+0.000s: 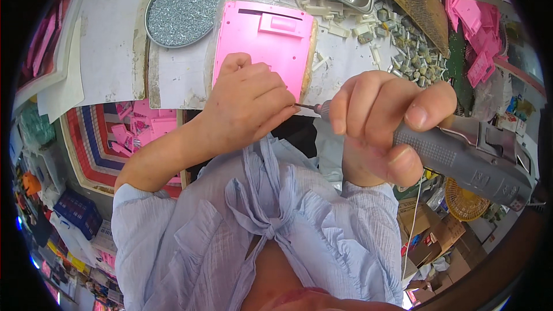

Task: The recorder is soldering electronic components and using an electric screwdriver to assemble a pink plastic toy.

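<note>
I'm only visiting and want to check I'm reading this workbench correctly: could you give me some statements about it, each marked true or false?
1. The right hand holds a grey electric screwdriver. True.
2. The left hand lies spread out flat. False: it is curled, with its fingertips at the screwdriver's thin tip.
3. A round dish of small metal pieces sits to the left of the pink panel. True.
4. The person's sleeves are bright red. False: they are light blue.
5. More pink parts lie in a bin with a striped lining, at the left. True.
</note>
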`<state>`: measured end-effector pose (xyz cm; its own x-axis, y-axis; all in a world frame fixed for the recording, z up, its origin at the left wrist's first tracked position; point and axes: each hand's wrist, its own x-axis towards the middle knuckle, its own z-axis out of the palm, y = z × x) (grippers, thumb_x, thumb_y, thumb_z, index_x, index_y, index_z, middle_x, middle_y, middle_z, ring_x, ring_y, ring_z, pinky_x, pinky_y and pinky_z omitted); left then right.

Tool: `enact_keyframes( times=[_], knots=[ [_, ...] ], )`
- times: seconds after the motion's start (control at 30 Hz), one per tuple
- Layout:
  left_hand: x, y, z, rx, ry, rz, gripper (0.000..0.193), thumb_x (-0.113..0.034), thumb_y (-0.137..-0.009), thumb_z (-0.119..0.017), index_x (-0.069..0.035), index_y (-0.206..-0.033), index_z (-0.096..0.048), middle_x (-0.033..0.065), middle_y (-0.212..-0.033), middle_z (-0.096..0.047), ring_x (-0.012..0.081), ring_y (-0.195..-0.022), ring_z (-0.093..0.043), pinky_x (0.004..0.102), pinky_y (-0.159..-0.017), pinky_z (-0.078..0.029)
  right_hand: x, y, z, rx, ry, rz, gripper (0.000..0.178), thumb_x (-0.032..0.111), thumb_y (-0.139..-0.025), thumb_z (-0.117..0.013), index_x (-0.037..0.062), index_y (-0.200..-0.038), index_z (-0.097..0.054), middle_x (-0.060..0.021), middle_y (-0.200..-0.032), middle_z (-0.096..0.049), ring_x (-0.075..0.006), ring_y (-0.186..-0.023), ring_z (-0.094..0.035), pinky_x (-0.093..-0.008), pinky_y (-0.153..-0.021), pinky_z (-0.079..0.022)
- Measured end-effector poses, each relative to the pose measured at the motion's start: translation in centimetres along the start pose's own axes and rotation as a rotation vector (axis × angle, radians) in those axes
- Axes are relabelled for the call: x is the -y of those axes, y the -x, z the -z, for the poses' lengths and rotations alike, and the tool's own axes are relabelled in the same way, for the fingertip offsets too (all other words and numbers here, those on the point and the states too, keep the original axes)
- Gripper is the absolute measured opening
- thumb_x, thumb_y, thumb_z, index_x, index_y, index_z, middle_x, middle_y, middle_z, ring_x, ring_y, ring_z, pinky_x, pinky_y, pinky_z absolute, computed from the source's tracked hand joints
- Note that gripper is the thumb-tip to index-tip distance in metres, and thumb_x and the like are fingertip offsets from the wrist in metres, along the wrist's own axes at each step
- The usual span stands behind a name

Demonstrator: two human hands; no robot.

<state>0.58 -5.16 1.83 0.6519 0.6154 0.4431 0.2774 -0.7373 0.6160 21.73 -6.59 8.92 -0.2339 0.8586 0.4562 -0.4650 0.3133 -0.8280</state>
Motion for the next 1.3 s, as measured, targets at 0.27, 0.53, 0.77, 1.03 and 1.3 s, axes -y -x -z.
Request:
enact_keyframes(
  times=[0.27,0.53,0.77,1.03,1.3],
  knots=[
    [0.0,0.4,1.6,0.026,-0.087,-0.001,0.021,-0.009,-0.078,-0.079,-0.011,-0.094,-0.067,0.0016,-0.087,-0.064,0.0206,-0.075,-0.058,0.0391,-0.078,-0.036,0.2,-0.4,-0.6,0.001,0.004,0.028,0.034,0.022,-0.095,-0.069,0.0156,-0.122,-0.050,0.0022,-0.065,-0.049,-0.0139,-0.060,-0.048,-0.0317,-0.059,-0.050],
    [0.4,1.5,1.2,-0.052,0.107,0.122,0.018,-0.014,-0.084,-0.079,-0.013,-0.100,-0.070,-0.0012,-0.085,-0.069,0.0161,-0.074,-0.064,0.0414,-0.086,-0.039,-0.8,-1.2,-1.7,0.006,-0.035,0.022,0.031,0.025,-0.097,-0.068,0.0157,-0.121,-0.050,0.0020,-0.065,-0.049,-0.0138,-0.060,-0.048,-0.0327,-0.059,-0.051],
    [0.7,1.8,0.9,-0.078,0.019,0.057,0.020,-0.018,-0.080,-0.082,-0.013,-0.094,-0.069,-0.0010,-0.080,-0.065,0.0172,-0.072,-0.062,0.0416,-0.087,-0.040,-2.0,-1.4,-1.0,0.152,-0.123,0.052,0.040,0.009,-0.092,-0.070,0.0049,-0.124,-0.047,-0.0052,-0.073,-0.057,-0.0178,-0.065,-0.055,-0.0393,-0.067,-0.053],
    [5.7,0.1,5.1,-0.186,-0.126,0.148,0.024,-0.016,-0.076,-0.082,-0.011,-0.096,-0.070,0.0042,-0.087,-0.066,0.0244,-0.085,-0.064,0.0434,-0.089,-0.042,-1.3,-0.7,-0.2,-0.081,0.183,-0.059,0.065,0.043,-0.093,-0.075,0.0105,-0.141,-0.045,-0.0028,-0.069,-0.053,-0.0190,-0.063,-0.053,-0.0401,-0.063,-0.052],
    [13.3,2.2,7.9,-0.018,-0.414,0.372,0.014,-0.021,-0.088,-0.074,-0.010,-0.095,-0.071,0.0016,-0.099,-0.067,0.0238,-0.100,-0.064,0.0430,-0.094,-0.039,5.5,-1.2,2.6,-0.298,0.538,-0.284,0.052,0.012,-0.090,-0.073,-0.0084,-0.132,-0.050,-0.0237,-0.097,-0.071,-0.0268,-0.086,-0.070,-0.0437,-0.086,-0.060]
  ],
)
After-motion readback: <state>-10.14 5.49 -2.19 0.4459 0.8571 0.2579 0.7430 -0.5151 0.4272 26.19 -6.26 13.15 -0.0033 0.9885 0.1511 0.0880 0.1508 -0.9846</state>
